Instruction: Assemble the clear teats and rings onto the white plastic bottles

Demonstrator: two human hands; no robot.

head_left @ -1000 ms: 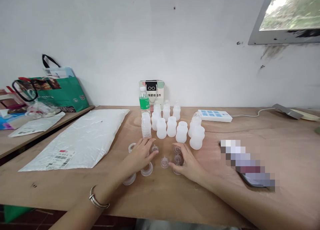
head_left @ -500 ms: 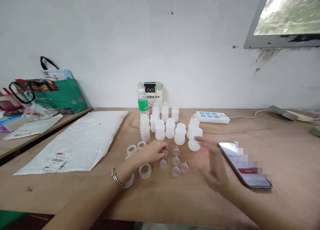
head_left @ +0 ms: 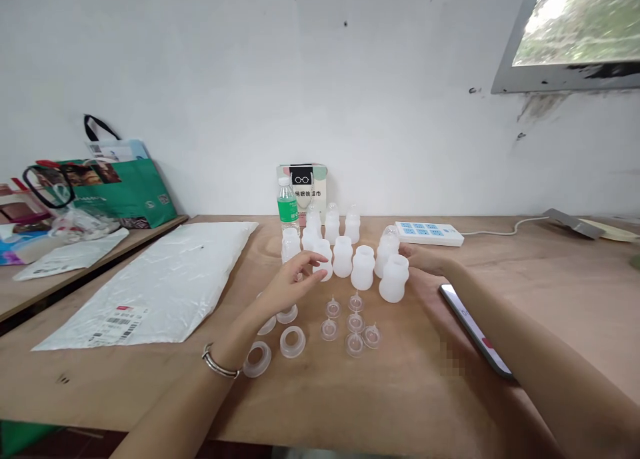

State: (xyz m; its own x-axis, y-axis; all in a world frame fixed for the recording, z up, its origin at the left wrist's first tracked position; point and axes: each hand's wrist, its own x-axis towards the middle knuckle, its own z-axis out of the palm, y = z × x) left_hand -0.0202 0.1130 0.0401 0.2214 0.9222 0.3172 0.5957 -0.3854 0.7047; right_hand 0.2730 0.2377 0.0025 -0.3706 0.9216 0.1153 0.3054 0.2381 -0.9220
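Two bare hands at a cluster of white bottles [head_left: 363, 267] on a wooden table [head_left: 550, 279].

The left hand [head_left: 293, 280], fingers loosely spread, has its fingertips at the bottle [head_left: 325, 250] on the cluster's 9 o'clock edge. The right hand [head_left: 425, 259] sits just beside the 3 o'clock bottle [head_left: 394, 279]; whether they touch is unclear. From the cluster, clear teats [head_left: 355, 324] lie at 6 o'clock, rings [head_left: 293, 341] at 7, a phone [head_left: 475, 326] at 4 and a power strip [head_left: 429, 232] at 2.

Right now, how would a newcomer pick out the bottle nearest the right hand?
On the wooden table, a cluster of translucent white bottles stands before the green-labelled water bottle. It is the cluster's front right bottle, beside the right hand: uncapped and closest to the phone.
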